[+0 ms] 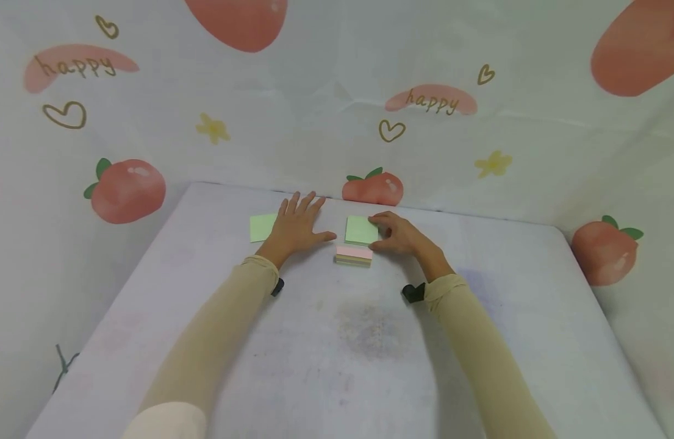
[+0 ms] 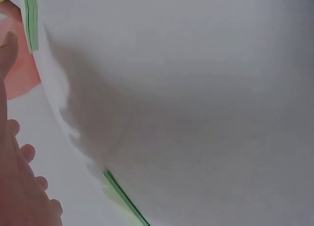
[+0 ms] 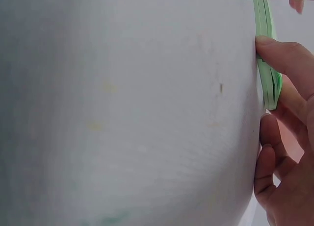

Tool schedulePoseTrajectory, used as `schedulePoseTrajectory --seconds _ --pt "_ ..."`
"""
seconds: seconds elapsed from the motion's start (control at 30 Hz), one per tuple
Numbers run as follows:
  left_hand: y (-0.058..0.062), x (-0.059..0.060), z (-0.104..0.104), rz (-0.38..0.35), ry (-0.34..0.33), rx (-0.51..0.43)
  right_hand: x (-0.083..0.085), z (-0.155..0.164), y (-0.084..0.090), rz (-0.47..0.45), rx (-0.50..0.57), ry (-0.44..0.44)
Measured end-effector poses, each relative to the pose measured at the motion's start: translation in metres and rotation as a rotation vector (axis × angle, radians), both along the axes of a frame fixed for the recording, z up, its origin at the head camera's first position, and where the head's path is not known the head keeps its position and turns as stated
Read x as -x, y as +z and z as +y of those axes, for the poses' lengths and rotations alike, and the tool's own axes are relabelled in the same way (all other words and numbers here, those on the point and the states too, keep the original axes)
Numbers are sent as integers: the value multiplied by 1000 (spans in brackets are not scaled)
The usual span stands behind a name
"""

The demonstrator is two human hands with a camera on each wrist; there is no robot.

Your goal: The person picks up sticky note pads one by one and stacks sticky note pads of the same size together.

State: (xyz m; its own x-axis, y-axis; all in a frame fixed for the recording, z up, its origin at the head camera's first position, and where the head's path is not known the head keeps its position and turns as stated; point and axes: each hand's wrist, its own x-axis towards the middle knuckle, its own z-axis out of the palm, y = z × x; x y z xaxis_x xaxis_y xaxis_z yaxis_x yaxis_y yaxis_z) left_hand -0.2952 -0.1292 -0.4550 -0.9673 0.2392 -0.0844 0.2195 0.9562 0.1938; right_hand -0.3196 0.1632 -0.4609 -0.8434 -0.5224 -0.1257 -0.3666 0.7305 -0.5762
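My left hand point(image 1: 295, 227) lies flat on the table with its fingers spread, and its edge covers the right side of a light green sticky note point(image 1: 261, 227). In the left wrist view, the left hand point(image 2: 14, 182) sits at the frame's left edge, with that green note's edge point(image 2: 122, 199) low in the frame. My right hand point(image 1: 390, 235) pinches a thin stack of green sticky notes point(image 1: 361, 230) by its right edge. The right wrist view shows the fingers point(image 3: 287, 59) curled round the green notes point(image 3: 267, 49). A pad of pink and other coloured notes point(image 1: 354, 255) lies just in front of the green stack.
The table point(image 1: 337, 341) is white with a grey smudge in the middle. A cloth backdrop point(image 1: 337, 91) printed with peaches and hearts rises behind it and on both sides. A dark cable point(image 1: 62, 366) hangs off the left edge.
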Motion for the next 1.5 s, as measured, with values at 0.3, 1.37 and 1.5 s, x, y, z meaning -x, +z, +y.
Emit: schedulePoseTrajectory --seconds 0.3,1.37,1.5 --pt "10 -10 -37 18 64 -41 0 0 2 -7 -2 -9" --pt "1 -34 -102 -94 167 -209 0 2 -1 -55 19 -21" --pt "1 -34 -101 -121 177 -218 1 2 -2 -54 23 -19"
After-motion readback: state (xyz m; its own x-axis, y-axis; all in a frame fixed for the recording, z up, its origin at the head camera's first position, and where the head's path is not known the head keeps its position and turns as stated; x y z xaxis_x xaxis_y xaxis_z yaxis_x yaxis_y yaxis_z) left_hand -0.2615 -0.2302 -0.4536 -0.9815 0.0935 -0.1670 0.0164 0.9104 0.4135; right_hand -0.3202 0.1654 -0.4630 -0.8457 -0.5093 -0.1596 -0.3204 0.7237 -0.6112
